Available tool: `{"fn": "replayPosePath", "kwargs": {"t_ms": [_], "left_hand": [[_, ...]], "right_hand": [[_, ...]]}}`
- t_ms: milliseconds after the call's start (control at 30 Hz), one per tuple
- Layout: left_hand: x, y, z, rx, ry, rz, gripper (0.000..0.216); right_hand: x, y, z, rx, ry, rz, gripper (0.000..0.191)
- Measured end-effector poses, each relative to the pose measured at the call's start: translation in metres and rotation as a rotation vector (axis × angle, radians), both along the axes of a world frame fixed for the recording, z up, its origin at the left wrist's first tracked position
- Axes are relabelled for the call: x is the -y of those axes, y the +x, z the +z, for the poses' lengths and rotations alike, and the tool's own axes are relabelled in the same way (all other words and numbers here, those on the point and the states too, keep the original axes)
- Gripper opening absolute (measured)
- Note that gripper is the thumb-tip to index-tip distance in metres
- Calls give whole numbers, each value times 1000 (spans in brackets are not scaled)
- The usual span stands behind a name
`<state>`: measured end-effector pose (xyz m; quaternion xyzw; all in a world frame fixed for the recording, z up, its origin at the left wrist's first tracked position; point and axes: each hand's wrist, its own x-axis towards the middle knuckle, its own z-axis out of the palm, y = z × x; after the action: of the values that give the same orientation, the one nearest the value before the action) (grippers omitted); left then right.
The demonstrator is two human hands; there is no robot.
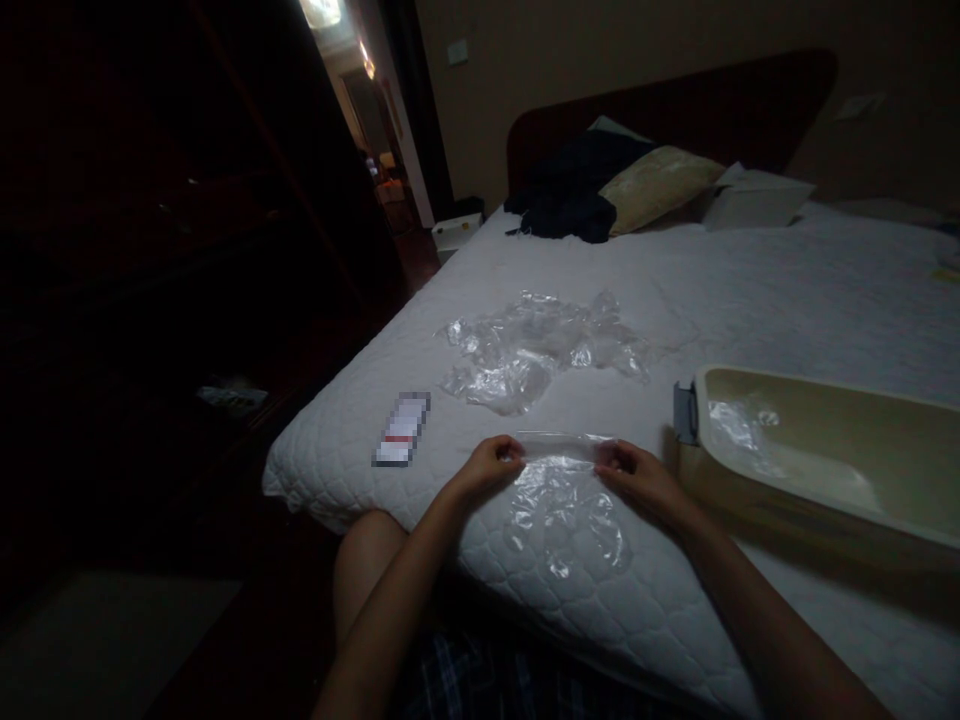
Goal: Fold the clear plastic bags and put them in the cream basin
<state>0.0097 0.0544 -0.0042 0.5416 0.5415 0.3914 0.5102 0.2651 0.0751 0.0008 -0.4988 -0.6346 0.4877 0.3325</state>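
Note:
A clear plastic bag [562,500] is stretched between my two hands above the front edge of the bed. My left hand [495,462] pinches its upper left corner, fingers closed. At the upper right corner, my right hand [636,478] grips the plastic between thumb and fingers. The bag's top edge runs nearly straight, while its crinkled lower part hangs down over the white quilted cover. Just beyond my hands lies a loose heap of crumpled clear plastic bags [532,350].
A cream plastic bin [795,480] with a grey latch stands on the bed [465,300] at right, some clear plastic inside. A phone [403,430] lies left of my hands. Pillows [664,185] and dark cloth [570,185] rest by the headboard. Something plastic [232,397] lies at far left.

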Motion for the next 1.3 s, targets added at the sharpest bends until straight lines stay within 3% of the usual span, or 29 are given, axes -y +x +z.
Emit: {"fn": "replayPosePath", "kwargs": {"t_ms": [367,733,967,1300], "left_hand": [[-2,-9,2,10,48,-97,25],[1,-5,-3,30,49,-40,16],[0,-8,0,34,47,-79,10],[0,-18,-2,20,190,-153,10]], "right_hand": [[5,-4,-8,38,54,44,20],[13,2,-9,42,36,40,30],[11,1,-9,18,151,45,8],[12,9,-11,5,389,155,9]]}}
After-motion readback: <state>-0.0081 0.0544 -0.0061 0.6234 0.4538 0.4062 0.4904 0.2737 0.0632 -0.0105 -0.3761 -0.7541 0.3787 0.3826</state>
